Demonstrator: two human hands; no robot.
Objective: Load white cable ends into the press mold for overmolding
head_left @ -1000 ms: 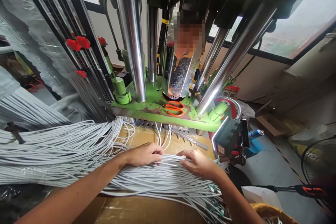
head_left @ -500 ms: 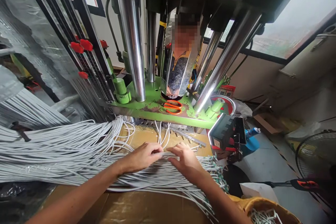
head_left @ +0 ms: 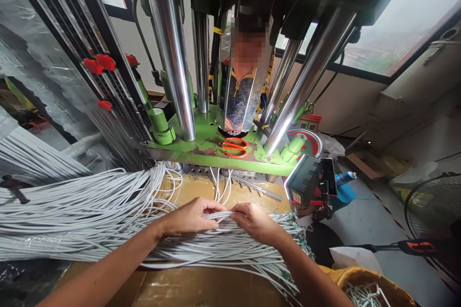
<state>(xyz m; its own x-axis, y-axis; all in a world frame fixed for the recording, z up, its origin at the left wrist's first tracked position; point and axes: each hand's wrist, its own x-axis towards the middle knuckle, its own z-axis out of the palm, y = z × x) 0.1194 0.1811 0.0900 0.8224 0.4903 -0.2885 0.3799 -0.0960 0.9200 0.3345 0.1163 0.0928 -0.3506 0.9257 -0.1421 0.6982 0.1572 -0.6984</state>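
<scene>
A thick bundle of white cables [head_left: 90,211] runs from the left across a cardboard-covered bench [head_left: 194,288]. My left hand [head_left: 190,218] and my right hand [head_left: 257,220] sit close together on top of the bundle. Both hands have their fingers curled and pinch a few of the cables [head_left: 225,216] between them. The cable ends with small green connectors [head_left: 295,235] fan out to the right of my right hand. A few cable loops [head_left: 221,187] hang just beyond my fingers, under the green plate.
A green press machine [head_left: 209,141] with chrome columns [head_left: 171,53] stands right behind the bench; orange scissors [head_left: 234,146] lie on its plate. A black control box [head_left: 309,184] sits at its right. A basket of white parts [head_left: 367,292] is at bottom right, a fan [head_left: 432,211] further right.
My right hand has slid left along the bundle to meet my left hand, and both now pinch a few cables. The view has shifted slightly.
</scene>
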